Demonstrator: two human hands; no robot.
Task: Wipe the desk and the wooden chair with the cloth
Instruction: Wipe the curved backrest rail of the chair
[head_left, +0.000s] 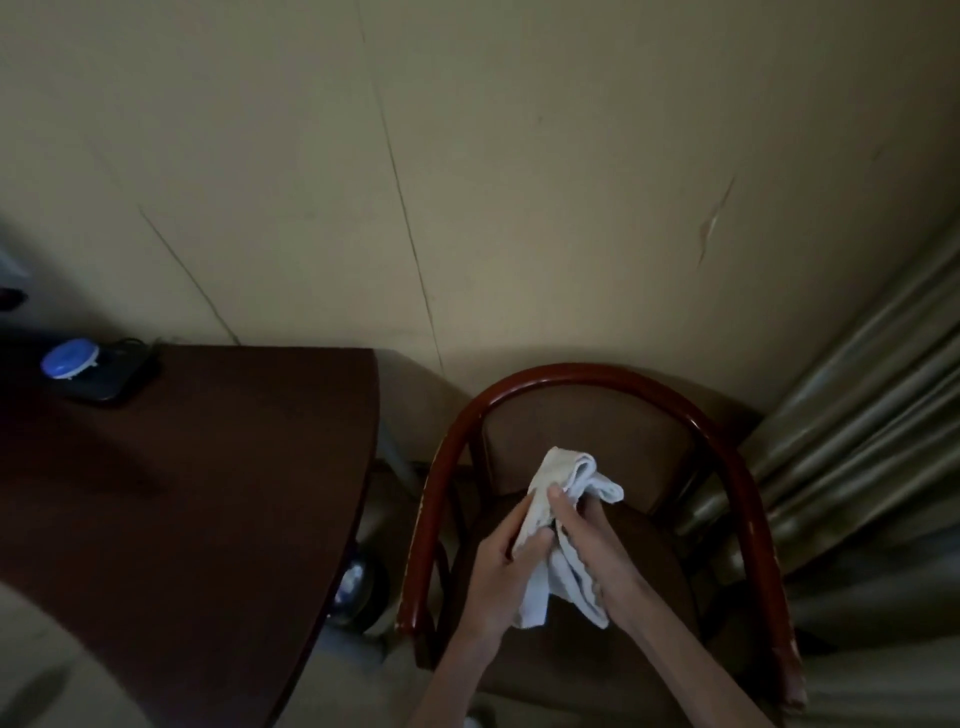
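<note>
Scene is dim overall, with heavy vignetting at the corners. Wide-angle distortion bends the wall (519, 156) seams and curtain (857, 441). The desk (208, 493) top is nearly black in shadow. The white cloth (561, 519) is the brightest area. Detail is soft throughout.

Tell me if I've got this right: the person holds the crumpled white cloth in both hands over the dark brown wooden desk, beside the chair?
Not quite. In the head view, both the left hand and right hand hold the crumpled white cloth over the curved red-brown wooden chair, not the desk. The dark brown wooden desk stands beside it.
</note>
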